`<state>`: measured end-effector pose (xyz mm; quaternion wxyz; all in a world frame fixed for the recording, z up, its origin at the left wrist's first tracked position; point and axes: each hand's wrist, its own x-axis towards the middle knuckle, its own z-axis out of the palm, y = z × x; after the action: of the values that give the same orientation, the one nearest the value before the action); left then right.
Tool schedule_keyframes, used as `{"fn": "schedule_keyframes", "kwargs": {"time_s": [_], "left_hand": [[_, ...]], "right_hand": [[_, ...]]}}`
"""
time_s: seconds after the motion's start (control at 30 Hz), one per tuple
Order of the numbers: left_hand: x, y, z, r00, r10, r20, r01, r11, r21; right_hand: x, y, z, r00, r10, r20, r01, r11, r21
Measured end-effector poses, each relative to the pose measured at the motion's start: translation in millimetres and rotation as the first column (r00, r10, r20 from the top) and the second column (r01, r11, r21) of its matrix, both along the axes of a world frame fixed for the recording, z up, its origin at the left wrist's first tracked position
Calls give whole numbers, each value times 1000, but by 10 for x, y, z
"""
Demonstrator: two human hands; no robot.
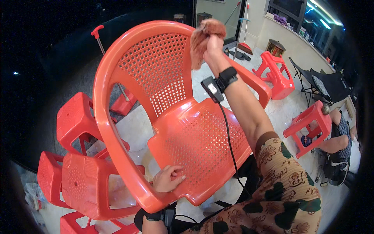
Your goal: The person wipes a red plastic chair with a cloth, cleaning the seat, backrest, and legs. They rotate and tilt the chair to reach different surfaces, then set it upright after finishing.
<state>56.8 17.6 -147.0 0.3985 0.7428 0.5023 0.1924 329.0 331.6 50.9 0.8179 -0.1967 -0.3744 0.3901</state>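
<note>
A red plastic armchair (pixel 172 140) with a perforated back and seat is tilted before me. My right hand (pixel 214 46) grips a bunched reddish-brown cloth (pixel 198 48) at the right side of the backrest's top rim. The cloth hides that part of the rim and hangs down along the back. Passing under the near left armrest (pixel 140 187), my left hand (pixel 168 179) holds the chair by the edge of its seat, fingers curled. Both wrists wear black straps with small devices, and a cable from the right one crosses the seat.
Several red plastic stools (pixel 84 184) are grouped at the left, with a long-handled red dustpan (pixel 124 102) behind. More stools (pixel 276 76) are at the right, near a black folding chair (pixel 328 84). A person's bare legs (pixel 336 143) show at the right edge. A broom (pixel 245 46) leans farther back.
</note>
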Motion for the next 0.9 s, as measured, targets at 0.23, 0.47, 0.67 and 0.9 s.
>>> {"fn": "schedule_keyframes", "kwargs": {"time_s": [0.23, 0.47, 0.67, 0.9], "left_hand": [[64, 59, -44, 999, -36, 26, 36, 999, 24], [45, 62, -89, 1000, -19, 23, 18, 999, 33], [61, 99, -159, 999, -30, 20, 31, 997, -65], [6, 106, -249, 995, -32, 92, 27, 998, 54]], "right_hand": [[48, 281, -849, 33, -691, 722, 455, 654, 605], [-120, -482, -2169, 95, -328, 940, 299, 910, 287], [-309, -1339, -2606, -224, 58, 973, 313, 950, 16], [-893, -1960, -2618, -72, 2, 997, -187, 982, -16]]}}
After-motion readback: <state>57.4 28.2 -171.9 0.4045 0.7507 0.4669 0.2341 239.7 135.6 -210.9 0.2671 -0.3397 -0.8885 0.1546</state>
